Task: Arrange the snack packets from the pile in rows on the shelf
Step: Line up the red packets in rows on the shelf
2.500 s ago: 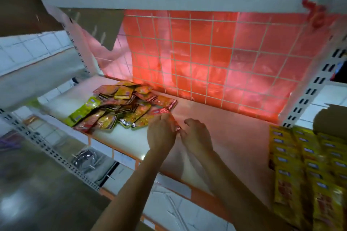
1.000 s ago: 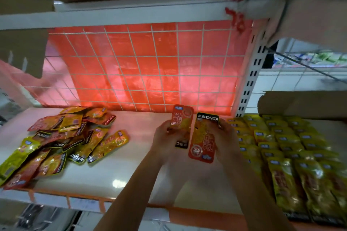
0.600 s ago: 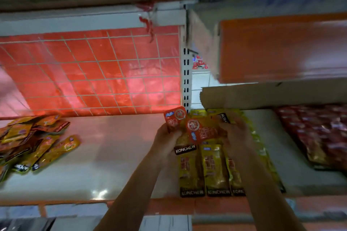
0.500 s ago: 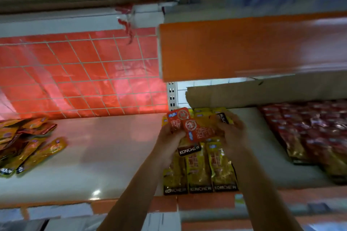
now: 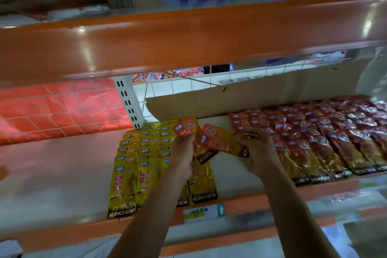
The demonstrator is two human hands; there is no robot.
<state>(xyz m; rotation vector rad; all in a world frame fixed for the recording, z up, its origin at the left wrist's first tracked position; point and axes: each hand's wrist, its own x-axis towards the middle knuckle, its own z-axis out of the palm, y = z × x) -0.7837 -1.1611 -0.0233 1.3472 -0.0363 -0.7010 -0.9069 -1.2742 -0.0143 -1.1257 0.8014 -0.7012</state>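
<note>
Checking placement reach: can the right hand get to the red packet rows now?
Probably yes: the right hand is beside the red packet rows, nothing between, though it holds an orange packet.

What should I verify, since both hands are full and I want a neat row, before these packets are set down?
1. Grip, left hand on an orange packet: ok.
2. Grip, right hand on the second orange packet: ok.
3. Held packets aligned with each other: not ok, they sit at different angles and overlap.
4. Free shelf between the yellow rows and the red rows: ok, a bare strip shows.
5. Existing rows straight: ok.
6. Held packets the same kind as the red rows: cannot tell, the print is too blurred.
</note>
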